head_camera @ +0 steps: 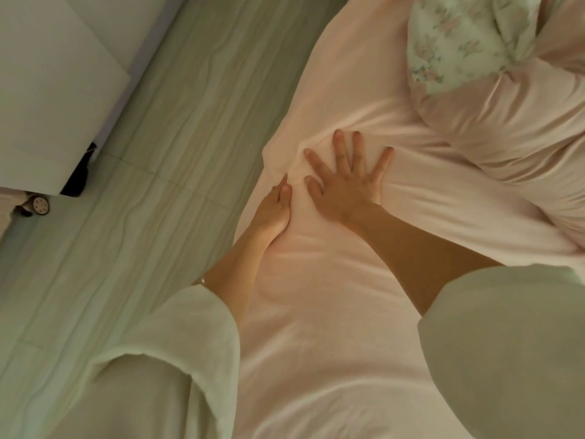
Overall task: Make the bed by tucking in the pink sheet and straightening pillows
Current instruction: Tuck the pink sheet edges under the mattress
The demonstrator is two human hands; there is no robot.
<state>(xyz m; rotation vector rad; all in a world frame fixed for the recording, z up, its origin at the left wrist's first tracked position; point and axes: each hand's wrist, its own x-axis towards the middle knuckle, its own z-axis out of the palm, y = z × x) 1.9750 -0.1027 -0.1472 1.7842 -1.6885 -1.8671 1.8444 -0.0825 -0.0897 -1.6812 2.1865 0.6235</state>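
The pink sheet [316, 280] covers the bed, a soft matte cloth with shallow creases, bunched into a small ridge of folds near its left edge beside the floor. On that ridge the right hand [345, 182] lies flat, its grip spread wide, fingers straight and fanned, palm pressing the cloth down. Just left of it, at the very edge of the sheet, the left hand [273, 213] rests with its grip pressed together, fingers straight and close, thumb laid against the fold, its edge sunk into the fabric. Both forearms come out of wide, pale, loosely woven sleeves [177, 359]. Beyond the right hand, further up the sheet, sits a plump pink pillow [506, 122] with deep gathered wrinkles, and above it a white floral pillow [459, 36] printed with small pink and green sprigs. Left of the sheet runs the floor [142, 185], pale green-grey with wavy grain lines. Further left stands a white boxy cabinet [47, 90] with a small round caster [39, 205] beneath. No writing is readable.
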